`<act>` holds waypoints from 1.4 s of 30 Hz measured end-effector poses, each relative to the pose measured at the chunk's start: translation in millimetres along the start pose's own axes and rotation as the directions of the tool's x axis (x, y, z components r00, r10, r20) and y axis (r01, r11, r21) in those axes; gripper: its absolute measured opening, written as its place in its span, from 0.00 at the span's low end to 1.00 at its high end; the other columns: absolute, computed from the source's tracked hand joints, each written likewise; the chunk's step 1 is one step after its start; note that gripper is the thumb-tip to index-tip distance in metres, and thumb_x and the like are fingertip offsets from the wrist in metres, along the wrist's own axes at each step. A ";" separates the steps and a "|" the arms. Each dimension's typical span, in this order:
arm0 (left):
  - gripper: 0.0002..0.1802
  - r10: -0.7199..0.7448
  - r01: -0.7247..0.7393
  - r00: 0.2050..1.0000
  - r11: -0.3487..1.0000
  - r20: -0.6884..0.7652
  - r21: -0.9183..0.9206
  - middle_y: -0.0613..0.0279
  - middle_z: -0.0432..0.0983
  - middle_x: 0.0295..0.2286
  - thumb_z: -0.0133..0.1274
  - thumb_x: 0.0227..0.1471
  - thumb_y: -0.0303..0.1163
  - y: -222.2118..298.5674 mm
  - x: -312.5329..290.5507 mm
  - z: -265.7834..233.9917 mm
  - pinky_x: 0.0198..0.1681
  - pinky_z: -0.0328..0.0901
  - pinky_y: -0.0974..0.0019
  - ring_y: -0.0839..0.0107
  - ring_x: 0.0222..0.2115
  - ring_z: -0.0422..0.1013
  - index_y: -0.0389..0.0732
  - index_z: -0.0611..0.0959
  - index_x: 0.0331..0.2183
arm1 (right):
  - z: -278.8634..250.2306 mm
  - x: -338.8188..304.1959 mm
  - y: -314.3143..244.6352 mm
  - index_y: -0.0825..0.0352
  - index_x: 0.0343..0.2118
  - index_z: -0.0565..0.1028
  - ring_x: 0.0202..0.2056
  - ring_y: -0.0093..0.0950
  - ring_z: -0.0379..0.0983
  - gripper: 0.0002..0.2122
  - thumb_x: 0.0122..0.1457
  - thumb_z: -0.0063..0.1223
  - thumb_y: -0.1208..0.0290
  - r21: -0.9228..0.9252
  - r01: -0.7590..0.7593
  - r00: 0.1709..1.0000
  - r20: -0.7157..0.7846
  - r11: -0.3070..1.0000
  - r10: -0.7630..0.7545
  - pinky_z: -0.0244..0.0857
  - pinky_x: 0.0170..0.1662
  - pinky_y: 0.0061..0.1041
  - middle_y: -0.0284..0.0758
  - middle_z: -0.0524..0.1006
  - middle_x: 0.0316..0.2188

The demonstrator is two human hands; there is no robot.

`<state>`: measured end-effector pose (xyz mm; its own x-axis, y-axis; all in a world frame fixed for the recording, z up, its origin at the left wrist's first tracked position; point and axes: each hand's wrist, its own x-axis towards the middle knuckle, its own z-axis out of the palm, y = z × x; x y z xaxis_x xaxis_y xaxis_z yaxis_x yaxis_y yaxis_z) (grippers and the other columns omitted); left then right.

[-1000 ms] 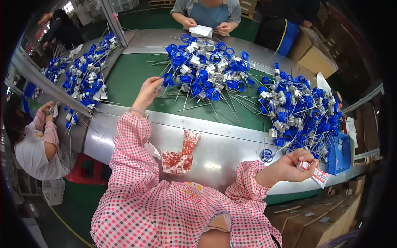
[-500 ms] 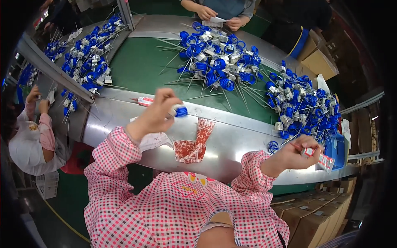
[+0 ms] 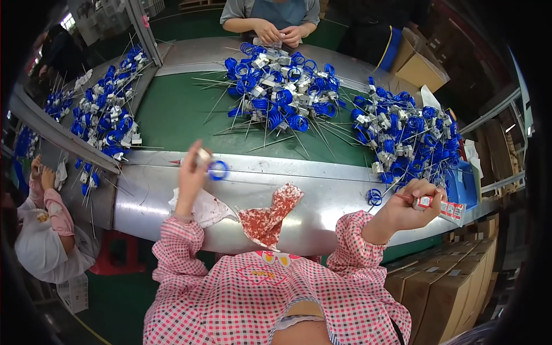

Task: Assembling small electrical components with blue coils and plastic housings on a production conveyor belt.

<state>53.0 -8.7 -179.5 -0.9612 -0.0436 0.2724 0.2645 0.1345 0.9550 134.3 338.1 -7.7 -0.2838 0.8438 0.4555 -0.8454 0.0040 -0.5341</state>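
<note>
My left hand, smeared by motion, is raised over the metal bench's left part. It grips a part with a pale block, and a blue coil hangs out beside the fingers. My right hand is closed around a red-and-white squeeze tube, whose flat crimped end sticks out to the right. Below and right of my left hand lies a white cloth with red specks. Next to it is a crumpled cloth heavily stained red. A red pointed tip shows behind my left hand.
Piles of blue coils with white blocks and thin metal rods cover the green belt; another pile lies at right. One loose coil rests near my right hand. A blue bin stands beyond. Co-workers sit opposite and at left.
My left hand has swung left with the blue-coiled part and turned more upright. The right hand keeps its grip on the tube. The whole view has shifted slightly; the stained cloth looks refolded.
</note>
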 end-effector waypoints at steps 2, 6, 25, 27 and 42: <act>0.24 -0.033 -0.003 0.989 0.970 -0.144 -0.244 0.58 0.67 0.35 0.49 0.48 0.32 14.6 6.1 -9.1 0.33 0.62 0.77 0.72 0.30 0.65 0.37 0.65 0.48 | -0.5 1.3 -1.6 0.64 0.27 0.58 0.10 0.17 0.48 0.05 0.52 0.37 0.69 0.002 0.018 1.000 0.025 1.000 -0.018 0.41 0.13 0.16 0.28 0.57 0.08; 0.31 -0.179 -0.065 0.970 0.461 -0.164 -0.885 0.56 0.70 0.36 0.47 0.48 0.45 40.4 12.4 0.0 0.29 0.63 0.80 0.76 0.26 0.66 0.36 0.62 0.49 | 0.9 -1.4 2.1 0.64 0.26 0.59 0.11 0.17 0.48 0.05 0.52 0.38 0.69 0.003 -0.001 1.000 0.016 1.000 0.000 0.42 0.15 0.16 0.28 0.58 0.09; 0.46 0.291 0.471 0.850 -0.047 0.439 -0.881 0.55 0.67 0.24 0.32 0.40 0.70 151.4 -59.9 165.3 0.19 0.60 0.77 0.77 0.20 0.64 0.30 0.74 0.33 | 57.5 -90.6 -18.1 0.69 0.30 0.67 0.11 0.17 0.50 0.13 0.56 0.34 0.63 0.378 -0.116 0.960 0.278 0.918 0.007 0.43 0.14 0.15 0.28 0.59 0.09; 0.45 0.290 0.510 0.831 -0.056 0.475 -0.858 0.57 0.67 0.24 0.33 0.40 0.69 147.2 -62.8 164.8 0.21 0.61 0.76 0.77 0.22 0.65 0.30 0.74 0.33 | 52.4 -90.0 -16.0 0.68 0.28 0.68 0.11 0.17 0.50 0.14 0.56 0.34 0.62 0.352 -0.113 0.958 0.287 0.929 0.008 0.43 0.14 0.15 0.28 0.59 0.09; 0.40 0.146 0.528 0.830 0.106 0.538 -0.843 0.58 0.63 0.22 0.27 0.47 0.65 161.9 -71.4 164.8 0.17 0.58 0.78 0.77 0.15 0.61 0.32 0.71 0.30 | 35.9 -83.9 -24.8 0.69 0.31 0.66 0.12 0.18 0.52 0.15 0.56 0.28 0.63 0.128 -0.125 0.848 0.528 0.984 0.039 0.46 0.13 0.17 0.27 0.60 0.11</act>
<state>151.5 179.3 -63.8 -0.8014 0.5164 0.3018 -0.4133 -0.8428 0.3446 162.8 247.9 -7.1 -0.5128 0.4326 0.7416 -0.8542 -0.1706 -0.4912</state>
